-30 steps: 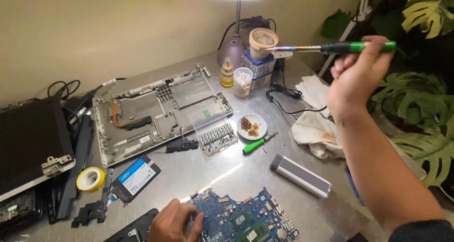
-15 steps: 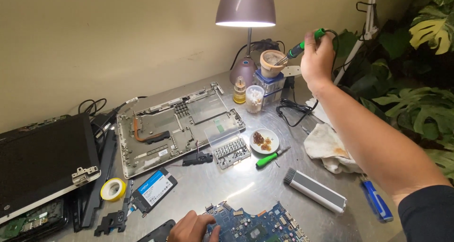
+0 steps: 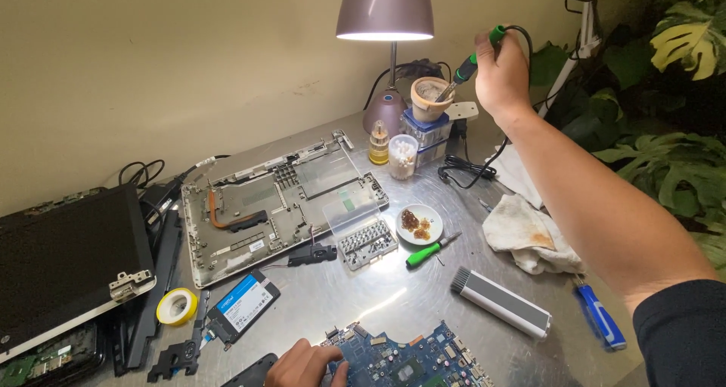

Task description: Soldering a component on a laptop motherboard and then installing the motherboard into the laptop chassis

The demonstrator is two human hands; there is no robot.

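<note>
The right hand (image 3: 501,73), closed around the soldering iron (image 3: 467,67), has lowered its tip into the tan cup (image 3: 429,97). The left hand (image 3: 302,366) remains pressed flat on the blue circuit board (image 3: 408,357).

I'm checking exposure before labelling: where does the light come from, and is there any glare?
Head view: the desk lamp lights the scene from above; glare streaks the metal table below it; the plants at right sit in shadow; everything looks sharp.

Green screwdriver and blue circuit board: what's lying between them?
In the head view, only bare metal table lies between the green screwdriver and the blue circuit board. The grey bar-shaped case sits off to the right, outside that stretch.
</note>
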